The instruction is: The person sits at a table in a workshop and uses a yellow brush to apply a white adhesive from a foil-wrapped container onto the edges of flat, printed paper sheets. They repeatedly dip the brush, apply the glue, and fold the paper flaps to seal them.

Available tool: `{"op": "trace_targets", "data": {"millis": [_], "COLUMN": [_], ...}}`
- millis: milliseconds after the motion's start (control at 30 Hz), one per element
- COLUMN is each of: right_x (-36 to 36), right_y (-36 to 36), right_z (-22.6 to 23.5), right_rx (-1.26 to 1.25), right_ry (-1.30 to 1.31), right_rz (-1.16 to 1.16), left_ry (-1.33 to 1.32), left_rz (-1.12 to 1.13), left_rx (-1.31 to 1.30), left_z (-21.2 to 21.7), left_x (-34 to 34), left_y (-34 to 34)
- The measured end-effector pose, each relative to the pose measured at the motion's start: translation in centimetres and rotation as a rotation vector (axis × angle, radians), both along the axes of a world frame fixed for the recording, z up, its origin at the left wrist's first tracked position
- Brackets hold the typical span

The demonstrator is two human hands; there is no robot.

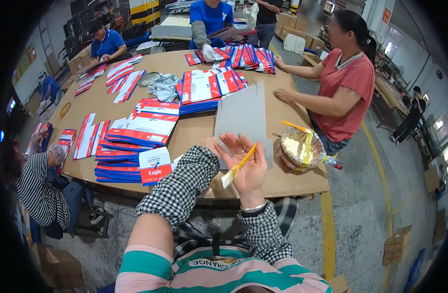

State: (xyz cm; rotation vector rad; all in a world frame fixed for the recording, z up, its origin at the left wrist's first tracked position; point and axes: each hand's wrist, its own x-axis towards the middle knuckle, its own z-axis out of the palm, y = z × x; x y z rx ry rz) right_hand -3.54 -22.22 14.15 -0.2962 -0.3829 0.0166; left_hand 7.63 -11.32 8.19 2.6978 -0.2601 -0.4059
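Lying across the palm of the right hand [252, 177], a yellow-handled brush [245, 158] is carried just below the centre of the frame, its pale bristles toward the lower left. The palm is turned up and the fingers are spread, slightly bent; how firmly the handle is held cannot be told. The left hand [211, 145] is partly hidden beside it, so its spread and hold cannot be told. Beyond the hands, a grey board [241, 112] is laid flat on the brown tabletop [193, 131]. Bare room is left between the board and the red, white and blue cartons [154, 126] stacked at centre left. At centre right, a plastic-lined bowl [288, 159] of pale paste is set near the tabletop's edge; a co-worker's hand [286, 96] is rested right of the board.
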Motion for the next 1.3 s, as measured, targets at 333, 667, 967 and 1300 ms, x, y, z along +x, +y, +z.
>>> {"op": "trace_targets", "data": {"millis": [333,667,967,1300], "right_x": [2.4,1.6,0.8,1.2], "right_y": [-0.5,-2.2,-2.4,-0.8], "right_z": [-2.9,-5.2,-5.8,-5.8], "right_rx": [-0.124,-0.260,-0.529,-0.954], "right_ry": [0.164,0.209,0.303,0.268], "right_rz": [-0.031,-0.001,-0.024,-0.239], "left_ry": [-0.242,-0.074,0.051,0.046], "left_rz": [0.084,0.136,0.090,0.028], "left_rx": [-0.031,0.199,-0.140,-0.073], "left_z": [0.3,0.6,-5.1,-2.8], "left_x": [-4.6,-5.1,-3.5,-4.2], "left_y": [2.4,4.9,7.4,6.8]}}
